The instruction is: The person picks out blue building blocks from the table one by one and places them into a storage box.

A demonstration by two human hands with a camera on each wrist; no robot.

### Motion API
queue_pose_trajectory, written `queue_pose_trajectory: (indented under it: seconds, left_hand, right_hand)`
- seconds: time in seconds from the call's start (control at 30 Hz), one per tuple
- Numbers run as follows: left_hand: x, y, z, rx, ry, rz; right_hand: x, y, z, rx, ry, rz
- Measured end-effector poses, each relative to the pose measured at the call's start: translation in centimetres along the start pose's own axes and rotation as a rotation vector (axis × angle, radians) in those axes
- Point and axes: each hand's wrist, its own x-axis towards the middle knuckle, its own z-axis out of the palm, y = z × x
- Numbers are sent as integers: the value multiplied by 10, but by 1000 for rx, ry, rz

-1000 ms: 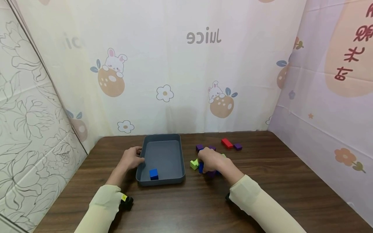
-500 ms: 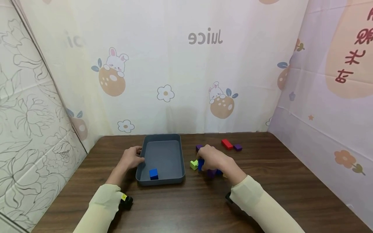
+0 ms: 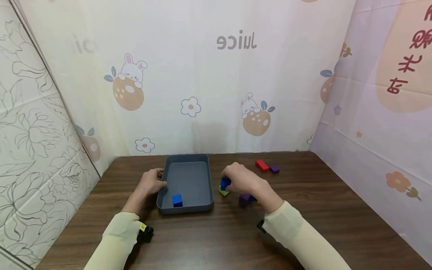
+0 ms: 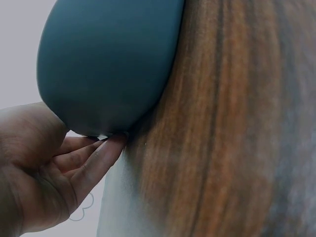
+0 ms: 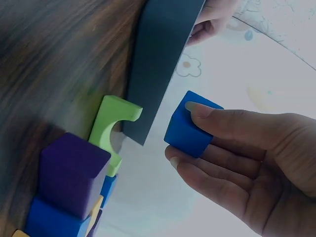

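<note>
In the right wrist view, a blue cube is pinched between the thumb and fingers of my right hand. The head view puts my right hand just right of the grey tray, with the blue cube raised over a light green arch block. My left hand holds the left wall of the grey tray, thumb at the rim and fingers outside. The left wrist view shows the fingers against the tray's outer wall. Another blue cube lies inside the tray, near its front.
A purple block and several others sit below the right hand, partly hidden. Farther back lie a red block and a small purple block. A patterned curtain stands behind the wooden table.
My right hand has lifted the blue cube off the pile and moved it left, toward the tray. The left hand and the tray have stayed in place.
</note>
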Motion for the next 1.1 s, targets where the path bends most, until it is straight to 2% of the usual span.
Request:
queue_pose_trajectory:
  seconds: [0.6, 1.1]
  left_hand:
    - [-2, 0, -1, -6, 2, -2]
    - [1, -1, 0, 0, -7, 3]
  right_hand:
    - [12, -29, -3, -12, 45, -119]
    - [22, -53, 2, -32, 31, -112]
